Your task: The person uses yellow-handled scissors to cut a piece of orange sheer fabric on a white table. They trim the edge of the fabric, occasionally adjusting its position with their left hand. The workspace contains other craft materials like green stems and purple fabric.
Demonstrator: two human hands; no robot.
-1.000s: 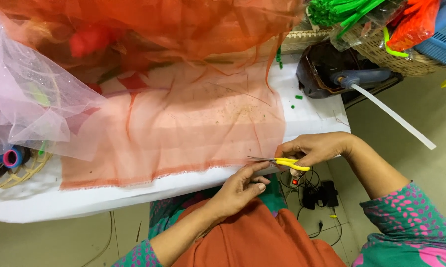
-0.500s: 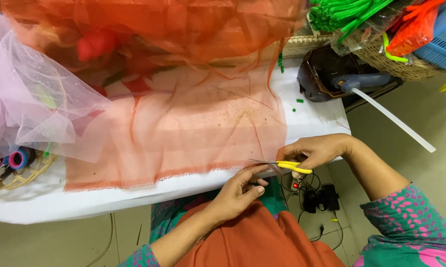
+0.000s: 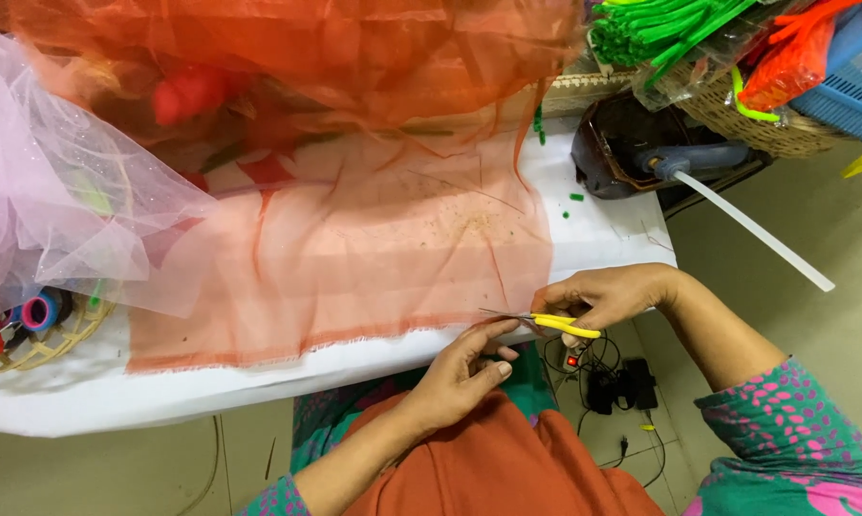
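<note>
Sheer orange fabric (image 3: 355,258), frayed along its near hem, lies flat on the white table (image 3: 116,397). At its near right corner, the right hand (image 3: 603,296) clamps yellow-handled scissors (image 3: 546,323); the left hand (image 3: 464,368) pinches the hem.

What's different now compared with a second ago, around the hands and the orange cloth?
Very little has changed. The right hand still holds the yellow-handled scissors at the near corner of the orange cloth, and the left hand stays at that edge by the blades, fingers shifted only slightly. Nothing was picked up or let go. The white table and pink netting are unchanged.
</note>
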